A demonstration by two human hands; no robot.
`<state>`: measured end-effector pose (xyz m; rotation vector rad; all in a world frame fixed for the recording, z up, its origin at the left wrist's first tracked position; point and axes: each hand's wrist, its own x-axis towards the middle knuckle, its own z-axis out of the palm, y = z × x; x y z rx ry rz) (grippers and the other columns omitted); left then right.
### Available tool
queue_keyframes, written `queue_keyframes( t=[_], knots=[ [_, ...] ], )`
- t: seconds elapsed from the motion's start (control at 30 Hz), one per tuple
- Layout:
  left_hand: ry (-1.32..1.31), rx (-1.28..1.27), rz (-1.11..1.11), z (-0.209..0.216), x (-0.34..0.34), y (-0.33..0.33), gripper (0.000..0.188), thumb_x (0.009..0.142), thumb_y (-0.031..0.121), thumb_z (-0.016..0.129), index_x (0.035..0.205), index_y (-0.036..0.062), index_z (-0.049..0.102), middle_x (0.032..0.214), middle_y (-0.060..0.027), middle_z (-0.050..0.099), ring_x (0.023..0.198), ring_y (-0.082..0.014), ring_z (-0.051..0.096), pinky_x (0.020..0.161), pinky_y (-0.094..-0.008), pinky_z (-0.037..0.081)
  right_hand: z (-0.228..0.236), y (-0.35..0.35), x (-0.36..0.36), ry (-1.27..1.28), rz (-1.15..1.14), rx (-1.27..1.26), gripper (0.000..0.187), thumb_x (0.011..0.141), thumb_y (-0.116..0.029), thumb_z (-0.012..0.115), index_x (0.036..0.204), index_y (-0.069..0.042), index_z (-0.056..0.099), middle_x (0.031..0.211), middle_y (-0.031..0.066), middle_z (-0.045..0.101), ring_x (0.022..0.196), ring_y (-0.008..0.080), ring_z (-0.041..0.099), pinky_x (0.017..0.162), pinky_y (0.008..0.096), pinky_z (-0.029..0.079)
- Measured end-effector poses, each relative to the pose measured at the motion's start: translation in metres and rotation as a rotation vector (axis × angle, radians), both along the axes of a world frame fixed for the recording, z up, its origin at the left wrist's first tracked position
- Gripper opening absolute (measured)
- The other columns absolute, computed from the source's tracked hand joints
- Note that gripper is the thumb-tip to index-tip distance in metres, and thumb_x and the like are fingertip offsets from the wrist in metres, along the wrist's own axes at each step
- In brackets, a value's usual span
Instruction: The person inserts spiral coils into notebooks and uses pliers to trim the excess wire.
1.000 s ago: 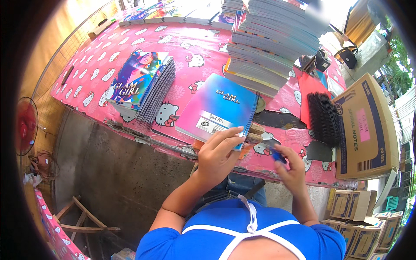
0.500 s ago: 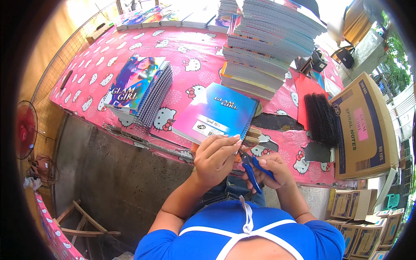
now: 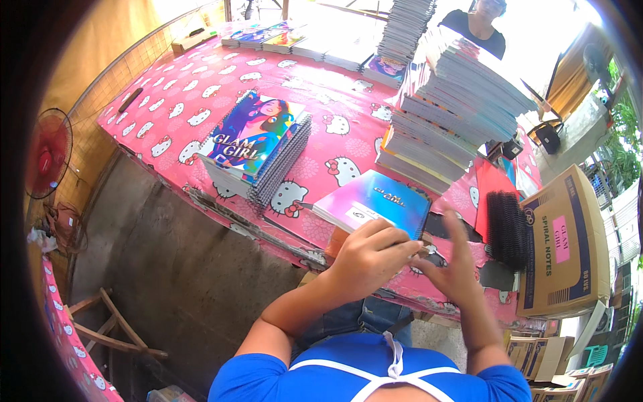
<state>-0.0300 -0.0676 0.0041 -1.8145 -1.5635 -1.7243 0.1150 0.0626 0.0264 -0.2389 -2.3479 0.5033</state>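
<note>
A spiral notebook (image 3: pixel 385 197) with a pink-to-blue cover lies at the table's near edge, its dark coil along the right side. My left hand (image 3: pixel 375 258) is closed at its lower right corner, fingertips pinched by the coil's near end. Just right of that corner my right hand (image 3: pixel 455 264) is raised, slightly blurred, with thumb and fingers apart and no tool visible in it. To the left stands a stack of finished spiral notebooks (image 3: pixel 258 144) with a colourful illustrated cover on top.
A tall leaning stack of notebooks (image 3: pixel 455 114) rises behind. Black spiral coils (image 3: pixel 507 231) lie against a cardboard box (image 3: pixel 566 244) on the right. More books (image 3: pixel 268 40) line the far edge of the pink table (image 3: pixel 174 134). A person (image 3: pixel 475 30) is beyond it.
The blue-handled cutters have left my right hand and are no longer clearly seen. That hand has risen toward the coil and opened. My view has shifted; a person now shows at the back.
</note>
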Motion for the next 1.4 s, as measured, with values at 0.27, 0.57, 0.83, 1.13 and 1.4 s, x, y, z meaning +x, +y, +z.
queue_keyframes(
  t=[0.27, 0.57, 0.83, 1.13, 1.4],
  knots=[
    [-0.673, 0.519, 0.676, -0.013, -0.151, -0.076, 0.057, 0.096, 0.041, 0.046, 0.135, -0.0006, 0.04, 0.136, -0.0152, 0.044, 0.126, -0.026, 0.04, 0.105, -0.0378, 0.03, 0.072, 0.068, -0.206, 0.529, 0.307, -0.394, 0.035, 0.086, -0.004, 0.061, 0.119, -0.001, 0.05, 0.087, 0.0125, 0.068, 0.074, 0.0155, 0.065, 0.062, 0.0268, 0.053],
    [-1.052, 0.455, 0.633, -0.061, -0.255, -0.063, 0.083, 0.093, 0.067, 0.026, 0.126, -0.0056, 0.047, 0.126, -0.0175, 0.049, 0.115, -0.0234, 0.047, 0.099, -0.0352, 0.036, -0.076, 0.047, -0.346, 0.173, 0.297, -0.401, 0.039, 0.081, -0.026, 0.066, 0.109, -0.002, 0.056, 0.097, 0.0204, 0.06, 0.092, 0.0317, 0.059, 0.083, 0.04, 0.046],
    [-0.702, 0.504, 0.912, -0.105, -0.308, -0.091, 0.052, 0.099, 0.045, 0.037, 0.096, -0.0012, 0.06, 0.099, -0.0083, 0.059, 0.086, -0.0178, 0.056, 0.078, -0.032, 0.044, -0.038, 0.022, -0.313, 0.117, 0.2, -0.012, 0.047, 0.079, -0.027, 0.069, 0.116, -0.004, 0.052, 0.121, 0.0199, 0.048, 0.117, 0.0345, 0.043, 0.099, 0.0461, 0.035],
    [-0.8, 0.765, 0.297, 0.023, -0.134, -0.053, 0.035, 0.095, 0.027, 0.045, 0.118, 0.001, 0.05, 0.124, -0.0136, 0.052, 0.11, -0.0221, 0.053, 0.097, -0.0382, 0.038, 0.174, 0.169, -0.133, -0.015, -0.143, 0.743, 0.039, 0.073, -0.022, 0.072, 0.11, -0.014, 0.062, 0.114, 0.0082, 0.055, 0.105, 0.0264, 0.052, 0.09, 0.0402, 0.042],
    [-0.955, 0.435, -0.175, 0.029, -0.076, -0.001, 0.024, 0.093, 0.008, 0.051, 0.115, -0.0002, 0.052, 0.121, -0.0132, 0.053, 0.101, -0.0217, 0.06, 0.09, -0.0341, 0.047, 0.183, 0.158, -0.132, -0.122, -0.071, 0.731, 0.03, 0.074, -0.014, 0.07, 0.104, -0.015, 0.063, 0.092, 0.0041, 0.062, 0.08, 0.023, 0.06, 0.071, 0.0344, 0.049]
  ],
)
